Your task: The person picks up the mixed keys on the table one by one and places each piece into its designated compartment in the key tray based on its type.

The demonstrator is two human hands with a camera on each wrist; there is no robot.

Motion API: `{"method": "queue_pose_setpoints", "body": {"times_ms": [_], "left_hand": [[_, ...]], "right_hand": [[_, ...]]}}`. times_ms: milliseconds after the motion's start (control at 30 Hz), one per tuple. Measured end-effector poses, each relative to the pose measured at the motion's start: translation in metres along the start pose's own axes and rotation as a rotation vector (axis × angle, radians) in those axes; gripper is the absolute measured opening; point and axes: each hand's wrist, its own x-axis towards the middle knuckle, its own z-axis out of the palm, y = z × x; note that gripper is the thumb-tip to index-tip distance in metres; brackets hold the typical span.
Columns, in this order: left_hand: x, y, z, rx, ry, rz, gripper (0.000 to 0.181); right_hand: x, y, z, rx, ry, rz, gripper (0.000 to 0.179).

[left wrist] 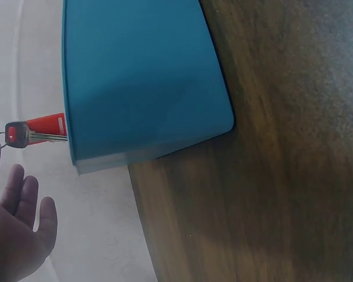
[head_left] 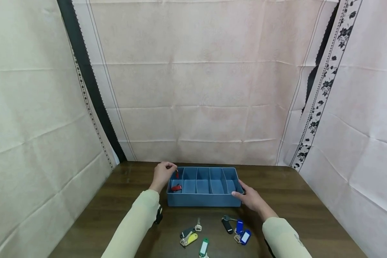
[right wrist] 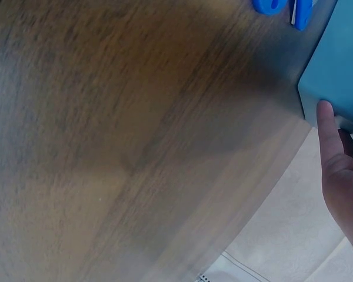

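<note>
A blue divided box stands on the table with several compartments in a row. My left hand is above its left end, pinching a key ring between thumb and finger. From the ring hang a key and a red key tag, their lower ends behind the box's rim in the left wrist view. Another red key tag lies in the leftmost compartment. My right hand holds the box's front right corner, thumb against the front wall and fingers at the right side.
In front of the box lie keys with a yellow tag, a dark grey tag, a green tag, a black tag and blue tags. Pale cloth hangs behind the wooden table and on both sides.
</note>
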Motion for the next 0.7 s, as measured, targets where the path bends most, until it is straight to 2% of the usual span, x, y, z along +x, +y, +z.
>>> {"method": "queue_pose_setpoints", "body": {"times_ms": [400,700], "left_hand": [[-0.0046,-0.0084,0.0034,0.023,-0.022,-0.015,0.017],[-0.0001,-0.0056,0.0034,0.035,-0.036,-0.024,0.018]], "right_hand": [[0.0004,-0.0007,0.0007,0.007,-0.005,0.006,0.078],[0.0003,-0.0015,-0.0016,0.021,-0.013,0.015,0.080]]}}
